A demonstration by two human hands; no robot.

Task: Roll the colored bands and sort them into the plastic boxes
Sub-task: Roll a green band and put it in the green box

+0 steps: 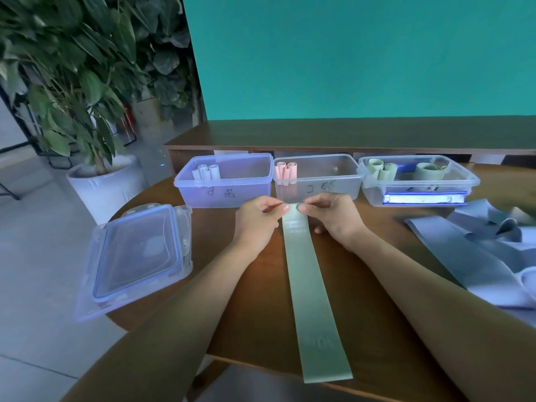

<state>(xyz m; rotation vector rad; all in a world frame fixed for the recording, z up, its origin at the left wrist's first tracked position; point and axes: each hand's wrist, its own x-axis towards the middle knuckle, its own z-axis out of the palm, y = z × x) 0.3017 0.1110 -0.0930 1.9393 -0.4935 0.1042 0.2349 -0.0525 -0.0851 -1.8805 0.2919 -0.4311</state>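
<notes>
A long pale green band (311,288) lies flat on the brown table, running from the near edge toward the boxes. My left hand (256,219) and my right hand (330,214) each pinch a corner of its far end. Behind them stand three clear plastic boxes. The left box (226,195) holds rolled pale blue bands, the middle box (319,194) holds rolled pink bands, and the right box (417,195) holds rolled green bands.
Stacked clear lids (133,259) lie at the table's left edge, partly overhanging it. A heap of loose grey-blue bands (490,256) lies at the right. A potted plant (98,181) stands on the floor to the left. A low wooden ledge (348,134) runs behind the boxes.
</notes>
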